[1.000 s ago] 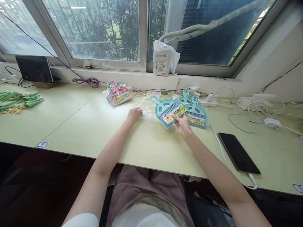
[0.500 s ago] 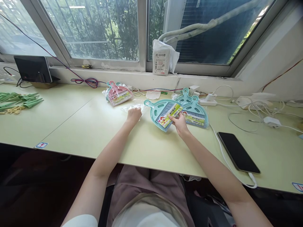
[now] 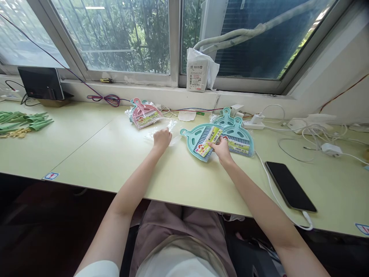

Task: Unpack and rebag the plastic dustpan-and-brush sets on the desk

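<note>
My right hand (image 3: pixel 221 150) grips a teal dustpan and brush set (image 3: pixel 192 139) by its lower right side, thumb on top of the yellow label. The set is tilted, its looped handle pointing left. My left hand (image 3: pixel 162 139) is closed in a fist on a clear plastic bag (image 3: pixel 175 134), which spreads out behind and beside it. Just right of the held set lie more teal dustpan sets (image 3: pixel 238 134) in clear wrapping, partly covered by it. Behind my left hand is a pink dustpan set (image 3: pixel 143 115) in plastic, with a teal one under it.
A black phone (image 3: pixel 290 186) with a white charging cable lies at the right. Tangled white cables and plugs (image 3: pixel 331 148) sit behind it. Green leaf-like strips (image 3: pixel 25 122) and a dark tablet (image 3: pixel 40 84) are at the left. A white-wrapped box (image 3: pixel 197 73) stands on the sill.
The held dustpan set has shifted slightly right and turned a little. My left hand has moved slightly left, and more of the clear bag shows beside it.
</note>
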A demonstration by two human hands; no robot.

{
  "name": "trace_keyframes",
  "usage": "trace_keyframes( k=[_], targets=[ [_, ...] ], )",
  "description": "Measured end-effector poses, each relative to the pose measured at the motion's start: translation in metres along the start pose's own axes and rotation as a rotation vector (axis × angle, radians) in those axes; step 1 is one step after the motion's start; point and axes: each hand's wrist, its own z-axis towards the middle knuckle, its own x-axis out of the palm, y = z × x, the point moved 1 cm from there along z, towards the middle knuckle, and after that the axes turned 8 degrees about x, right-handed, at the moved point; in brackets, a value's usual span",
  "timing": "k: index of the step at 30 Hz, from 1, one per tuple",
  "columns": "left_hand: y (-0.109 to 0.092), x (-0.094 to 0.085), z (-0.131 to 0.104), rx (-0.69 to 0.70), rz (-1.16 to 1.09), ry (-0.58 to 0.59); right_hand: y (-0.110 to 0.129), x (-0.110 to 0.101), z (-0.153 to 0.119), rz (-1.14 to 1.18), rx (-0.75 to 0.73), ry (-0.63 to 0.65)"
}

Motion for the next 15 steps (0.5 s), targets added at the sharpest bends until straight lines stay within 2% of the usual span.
trace_keyframes(
  k=[4, 8, 15],
  targets=[
    [-0.007, -0.001, -0.004, 0.065, -0.011, -0.03, 0.003, 0.003, -0.004, 0.078, 0.04, 0.066],
    [-0.013, -0.001, -0.007, 0.151, 0.034, -0.008, 0.003, 0.007, -0.008, 0.027, 0.083, 0.102],
    [-0.017, -0.004, -0.009, 0.196, 0.091, -0.013, 0.0, 0.001, -0.002, -0.008, 0.083, 0.038]
  ],
)
